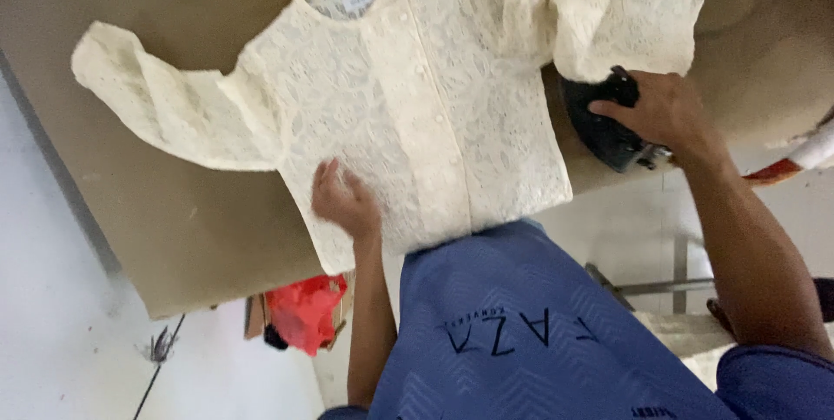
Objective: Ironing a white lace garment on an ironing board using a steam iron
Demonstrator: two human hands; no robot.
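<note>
We see the cream lace blouse [417, 99] spread flat mid-frame, our left hand [346, 201] pressing open on its hem, our right hand [656, 110] wrapped around the black iron [604, 129] at its edge — sleeves look unpressed.

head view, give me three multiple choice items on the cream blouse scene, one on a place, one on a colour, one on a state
1. Where does the left hand rest?
A. on the lower front of the cream blouse
B. on the floor
C. on the red bag

2. What colour is the iron?
A. white
B. black
C. yellow

3. How does the blouse lie?
A. rolled into a ball
B. on a hanger
C. spread flat, buttoned, on the brown table

Answers:
1 A, its palm presses the fabric near the hem.
2 B, the body under the right hand is dark black.
3 C, both sleeves lie out to the sides.
</note>
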